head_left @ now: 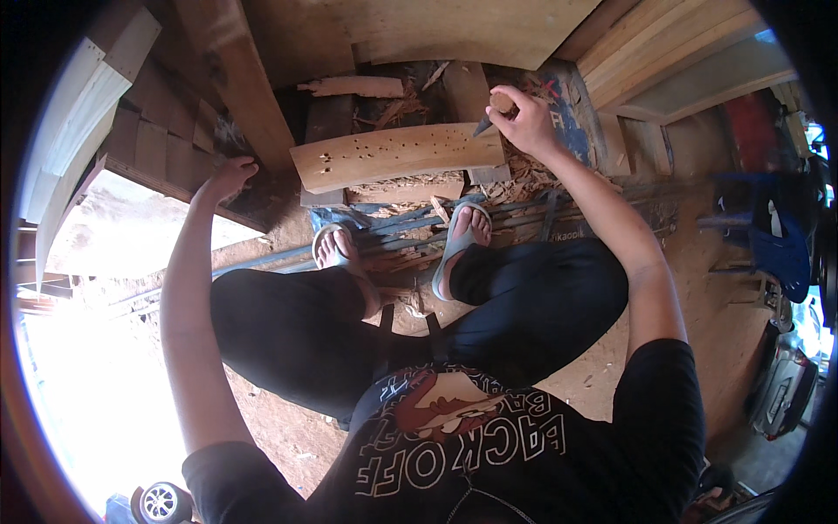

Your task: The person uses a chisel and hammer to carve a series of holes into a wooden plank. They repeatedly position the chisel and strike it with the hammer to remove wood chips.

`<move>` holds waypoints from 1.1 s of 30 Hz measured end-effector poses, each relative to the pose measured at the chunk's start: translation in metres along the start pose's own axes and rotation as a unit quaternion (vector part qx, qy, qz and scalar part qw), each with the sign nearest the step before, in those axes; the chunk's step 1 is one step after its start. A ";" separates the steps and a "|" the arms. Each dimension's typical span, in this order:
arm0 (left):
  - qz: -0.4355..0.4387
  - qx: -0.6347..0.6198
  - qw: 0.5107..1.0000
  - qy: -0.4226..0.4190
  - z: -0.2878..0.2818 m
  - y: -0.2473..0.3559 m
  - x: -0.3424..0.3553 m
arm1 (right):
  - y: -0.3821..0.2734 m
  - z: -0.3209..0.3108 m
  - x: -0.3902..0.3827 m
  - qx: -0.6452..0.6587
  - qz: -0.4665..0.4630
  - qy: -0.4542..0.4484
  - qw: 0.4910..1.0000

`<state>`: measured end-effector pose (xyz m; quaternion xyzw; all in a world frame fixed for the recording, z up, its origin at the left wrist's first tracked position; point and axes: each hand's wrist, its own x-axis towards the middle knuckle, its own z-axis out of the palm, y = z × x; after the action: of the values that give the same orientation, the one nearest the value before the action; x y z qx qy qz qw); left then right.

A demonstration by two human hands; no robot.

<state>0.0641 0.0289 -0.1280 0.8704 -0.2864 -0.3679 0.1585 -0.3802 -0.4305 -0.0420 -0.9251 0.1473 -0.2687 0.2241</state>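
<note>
A pale, slightly curved wooden board (397,162) lies across two timbers in front of my feet, its upper face marked with many small dark holes. My right hand (524,125) is closed around a tool with a round wooden handle (502,102) and a dark tapering tip (482,127). That tip is over the board's right end; I cannot tell whether it touches. Off to the left, my left hand (231,179) is held beside a thick wooden beam (249,83), its fingers loosely bent and slightly apart. Nothing shows in it.
Wood chips (524,179) litter the ground around the board. Large wooden panels (436,26) stand beyond it. A wooden frame (681,61) rises at the far right, and stacked boards (157,148) at the left. A blue plastic chair (777,236) stands farther right.
</note>
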 end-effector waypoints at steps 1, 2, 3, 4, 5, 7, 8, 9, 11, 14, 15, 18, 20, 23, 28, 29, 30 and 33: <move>0.015 0.016 1.000 0.001 -0.001 0.003 -0.002 | 0.001 0.000 0.000 0.007 0.018 0.004 1.000; 0.018 0.044 0.999 0.010 -0.002 0.007 -0.004 | 0.002 0.000 0.000 -0.003 0.007 0.009 1.000; 0.018 0.022 1.000 0.007 -0.001 0.010 -0.006 | 0.002 0.001 0.001 -0.014 -0.003 0.013 1.000; 0.005 0.011 1.000 0.013 -0.001 0.012 -0.008 | 0.003 0.001 0.001 -0.032 0.010 0.007 0.999; -0.008 0.001 1.000 0.017 0.000 0.015 -0.010 | 0.004 0.002 0.001 -0.020 -0.005 0.009 1.000; -0.008 -0.008 1.000 0.001 0.001 0.018 -0.011 | 0.006 0.005 0.001 -0.013 0.012 -0.006 1.000; -0.007 -0.011 1.000 -0.007 0.001 0.020 -0.011 | 0.007 0.006 0.000 0.004 0.055 -0.026 0.998; -0.005 -0.019 1.000 0.000 0.001 0.019 -0.011 | 0.008 0.008 -0.001 0.020 0.098 -0.045 0.994; -0.016 -0.033 0.999 0.018 0.001 0.015 -0.014 | 0.012 0.012 -0.004 0.034 0.140 -0.063 0.987; -0.028 -0.025 0.999 0.002 0.001 0.004 -0.011 | 0.018 0.021 -0.009 0.032 0.153 -0.080 0.984; -0.014 -0.012 1.000 0.000 0.000 -0.001 -0.008 | 0.021 0.024 -0.010 0.037 0.166 -0.095 0.981; 0.019 0.022 1.000 -0.001 0.001 -0.020 0.004 | 0.027 0.030 -0.011 0.072 0.183 -0.123 0.973; 0.013 0.039 0.999 0.006 0.002 -0.031 0.013 | 0.029 0.030 -0.011 0.081 0.184 -0.129 0.971; 0.003 0.052 0.999 -0.007 0.003 -0.038 0.022 | 0.027 0.026 -0.011 0.072 0.180 -0.127 0.973; -0.003 0.045 0.999 -0.014 0.001 -0.029 0.014 | 0.017 0.025 -0.012 0.066 0.156 -0.092 0.981; -0.015 0.056 0.998 -0.019 0.000 -0.026 0.012 | 0.016 0.025 -0.011 0.068 0.146 -0.090 0.983; -0.012 0.050 0.999 -0.017 0.000 -0.023 0.010 | 0.015 0.026 -0.011 0.067 0.147 -0.096 0.982; 0.001 0.037 0.999 -0.012 0.000 -0.021 0.006 | 0.013 0.028 -0.009 0.087 0.166 -0.115 0.976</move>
<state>0.0759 0.0418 -0.1415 0.8708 -0.3029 -0.3672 0.1228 -0.3736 -0.4283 -0.0735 -0.8897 0.2478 -0.1310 0.3603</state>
